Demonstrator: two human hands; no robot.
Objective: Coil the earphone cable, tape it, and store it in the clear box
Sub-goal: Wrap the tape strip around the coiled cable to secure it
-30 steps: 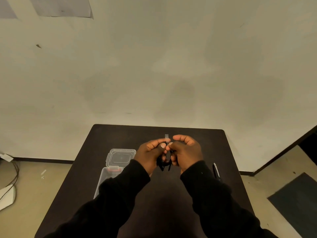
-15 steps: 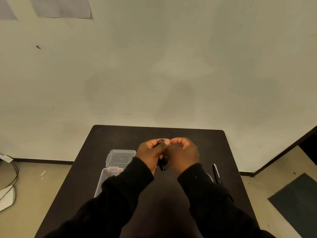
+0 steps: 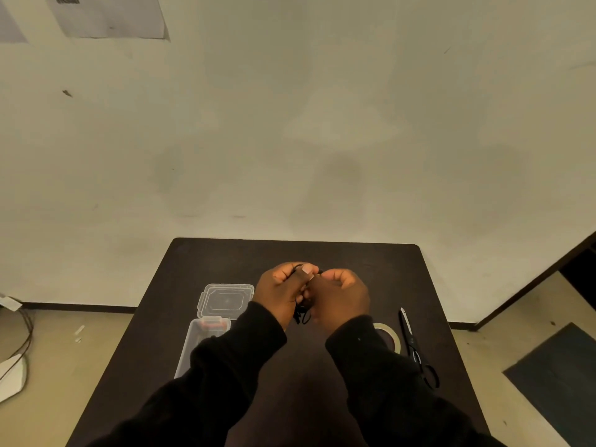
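While the clear box (image 3: 201,346) sits on the left part of the dark table (image 3: 225,256), its long axis running from the near side toward the wall, its open lid (image 3: 225,300) lies flat at the far end, hinged back toward the wall. To the right of it, above the middle of the table, the left hand (image 3: 280,293) has its fingers curled around the coiled earphone cable (image 3: 303,312), the thumb pressed along the top. The bundle hangs roughly upright between the two hands, its long axis vertical, with black loops dangling out below the palms. The right hand (image 3: 340,296) touches the left, its fingers curled in on the same bundle. Whether tape is on the cable cannot be told. Further right a roll of tape (image 3: 388,333) lies flat, partly hidden by the right sleeve, and just beside it black scissors (image 3: 414,343) lie with the blades pointing toward the wall.

Compared with a second ago, the strip of tape that stood up above the fingertips is no longer visible, the hands have closed tighter together, and the tape roll has come into view beside the sleeve.
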